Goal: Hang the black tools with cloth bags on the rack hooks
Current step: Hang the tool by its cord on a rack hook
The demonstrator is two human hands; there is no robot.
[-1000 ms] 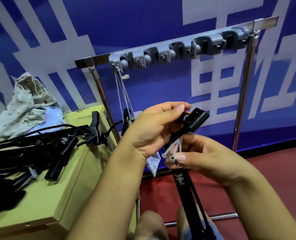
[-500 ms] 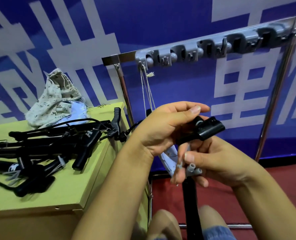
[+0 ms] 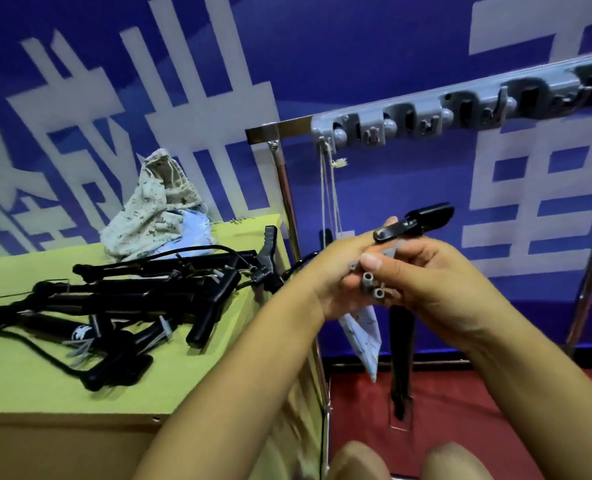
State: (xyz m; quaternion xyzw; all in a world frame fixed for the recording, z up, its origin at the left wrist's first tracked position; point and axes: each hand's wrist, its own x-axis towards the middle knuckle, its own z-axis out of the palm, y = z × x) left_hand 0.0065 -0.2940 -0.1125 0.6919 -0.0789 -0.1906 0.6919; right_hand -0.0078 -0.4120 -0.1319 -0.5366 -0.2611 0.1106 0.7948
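Below the rack (image 3: 426,109), both hands (image 3: 343,271) (image 3: 436,282) around a black tool (image 3: 422,221)

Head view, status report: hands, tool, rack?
Both hands grip long black tool. One cloth bag already hangs from grey hook rack. Nothing blocking.

Perhaps a staged demo booth: printed blue banner (image 3: 183,64), freestanding hook rack (image 3: 426,109), red floor (image 3: 460,427).
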